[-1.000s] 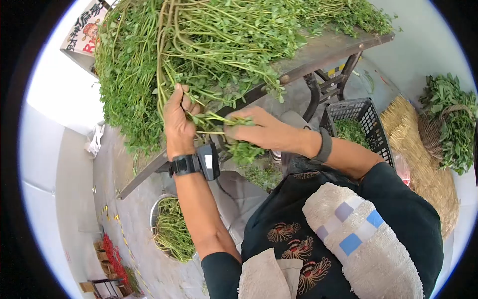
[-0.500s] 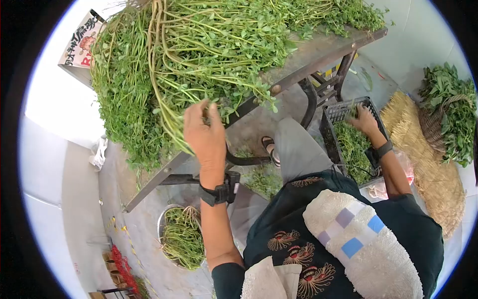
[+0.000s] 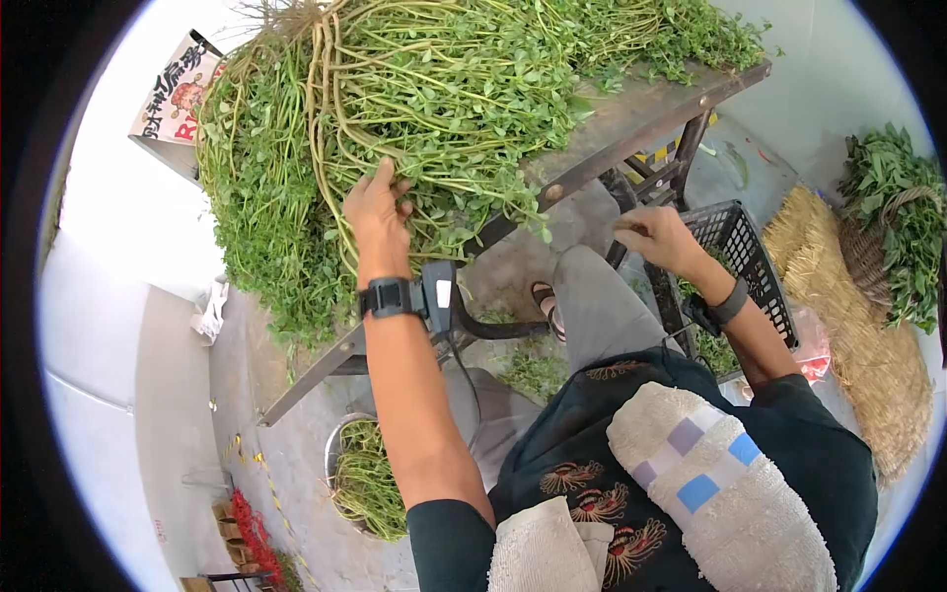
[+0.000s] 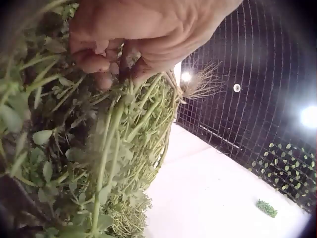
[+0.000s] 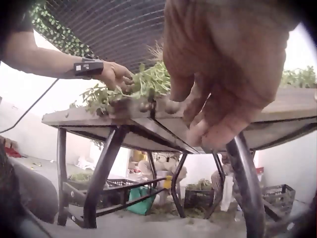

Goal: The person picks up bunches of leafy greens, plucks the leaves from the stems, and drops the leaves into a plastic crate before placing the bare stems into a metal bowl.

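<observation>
Left hand [image 3: 377,219] fingertips vanish among the greens [image 3: 434,89] heaped on the bench [image 3: 631,104], its far edge cut off; right hand [image 5: 233,74] looms blurred, cropped at the wrist view's top

Dark embroidered top [image 3: 592,474], pale checked towel [image 3: 710,493], 2 black wrist straps, grey trousers [image 3: 592,306], sandal [image 3: 545,299].

The leafy green stems [image 3: 444,89] lie in a big loose heap across the upper middle of the frame, long pale stalks bending, small leaves hanging over the edge.
</observation>
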The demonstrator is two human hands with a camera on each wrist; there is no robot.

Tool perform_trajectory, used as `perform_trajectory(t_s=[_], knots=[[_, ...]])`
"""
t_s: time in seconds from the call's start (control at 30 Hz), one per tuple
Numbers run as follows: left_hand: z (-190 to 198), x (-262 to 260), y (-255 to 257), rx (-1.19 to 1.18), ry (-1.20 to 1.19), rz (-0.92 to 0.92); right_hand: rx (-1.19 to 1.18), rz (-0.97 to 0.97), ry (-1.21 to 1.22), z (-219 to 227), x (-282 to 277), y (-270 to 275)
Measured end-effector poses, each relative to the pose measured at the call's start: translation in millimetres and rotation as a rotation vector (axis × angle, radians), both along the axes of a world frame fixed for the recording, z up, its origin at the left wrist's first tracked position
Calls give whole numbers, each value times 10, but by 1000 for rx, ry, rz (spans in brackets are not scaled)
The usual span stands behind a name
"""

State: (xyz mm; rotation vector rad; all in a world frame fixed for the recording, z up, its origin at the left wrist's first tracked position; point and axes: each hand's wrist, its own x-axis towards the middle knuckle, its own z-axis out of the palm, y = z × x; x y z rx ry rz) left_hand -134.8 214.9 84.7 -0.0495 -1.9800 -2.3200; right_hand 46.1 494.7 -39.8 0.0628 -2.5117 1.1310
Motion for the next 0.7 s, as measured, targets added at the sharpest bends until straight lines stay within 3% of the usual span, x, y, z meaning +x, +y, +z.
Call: perform_trajectory(t_s=[0.07, 0.17, 0.27, 0.43, 0.5, 0.7], knots=[[26, 80, -90, 25, -2, -25, -19, 29, 9, 165, -46, -114], [59, 115, -255, 259, -78, -280, -17, 120, 154, 414, -232, -223], [58, 116, -272, 233, -78, -282, -142, 130, 281, 872, -345, -488], [49, 204, -275, 184, -17, -296, -103, 226, 520, 1245, -671, -948], [58, 272, -304, -5, 70, -204, -51, 252, 591, 1302, -751, -1085], [107, 369, -367, 4, 31, -282, -75, 331, 613, 1262, -938, -1348]])
